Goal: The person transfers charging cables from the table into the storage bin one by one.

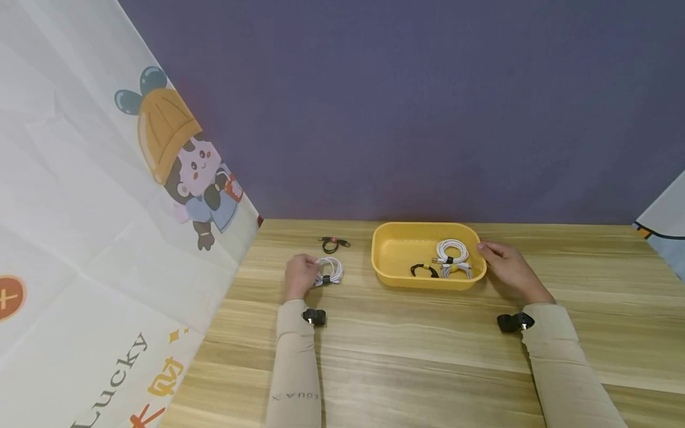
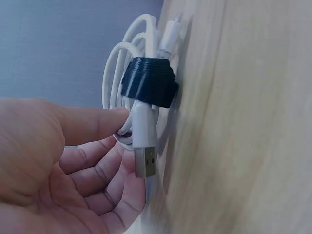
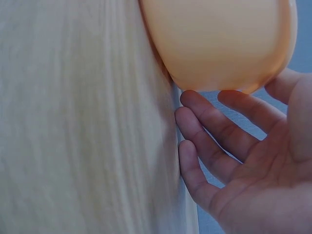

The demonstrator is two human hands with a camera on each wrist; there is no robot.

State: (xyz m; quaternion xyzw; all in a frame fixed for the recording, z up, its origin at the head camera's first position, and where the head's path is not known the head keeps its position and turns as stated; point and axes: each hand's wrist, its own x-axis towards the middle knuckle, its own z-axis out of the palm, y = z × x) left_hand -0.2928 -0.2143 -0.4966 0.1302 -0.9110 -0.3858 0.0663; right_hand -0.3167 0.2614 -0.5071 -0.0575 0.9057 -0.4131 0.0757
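The left hand (image 1: pixel 301 274) is pinching a white cable (image 2: pixel 144 124), the right hand (image 1: pixel 508 267) gripping a yellow tub (image 1: pixel 417 282) by its right end.

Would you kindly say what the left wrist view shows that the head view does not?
Only the left wrist view shows the metal USB plug and the palm of the left hand. Only the head view shows the yellow basket with cables inside, the right hand and a black cable on the table. Both show the left hand holding the white cable, its black strap, and the table.
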